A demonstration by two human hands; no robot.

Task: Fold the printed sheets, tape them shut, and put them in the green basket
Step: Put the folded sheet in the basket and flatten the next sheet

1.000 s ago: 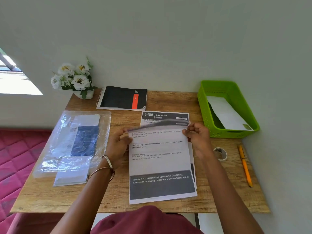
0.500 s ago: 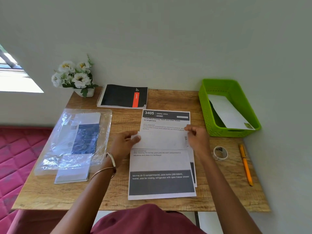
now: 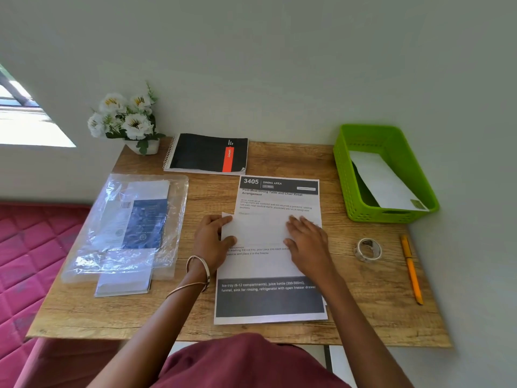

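While both hands work at its middle, the wooden table (image 3: 293, 161) carries everything in view. To its left lies a red quilted bed (image 3: 33, 247). A clear plastic bag (image 3: 128, 228) holding papers lies on the table's left part. At the centre lie the printed sheets (image 3: 268, 264), stacked; the top one has its upper part folded down, so that a blank white flap (image 3: 257, 229) covers its middle and the heading of the sheet beneath shows above it. The green basket (image 3: 347, 175) stands at the far right corner, with a folded white sheet (image 3: 386, 183) leaning inside. A black notebook (image 3: 207, 154) lies by the wall, beside a pot of white flowers (image 3: 126, 119). The left hand (image 3: 211, 242) pinches the flap's left edge between thumb and fingers. The right hand (image 3: 306, 242) lies flat on the flap's right part, fingers straight, pressing it down. An orange pen (image 3: 411, 268) lies near the right edge, and a roll of tape (image 3: 368, 250) lies between it and the sheets.
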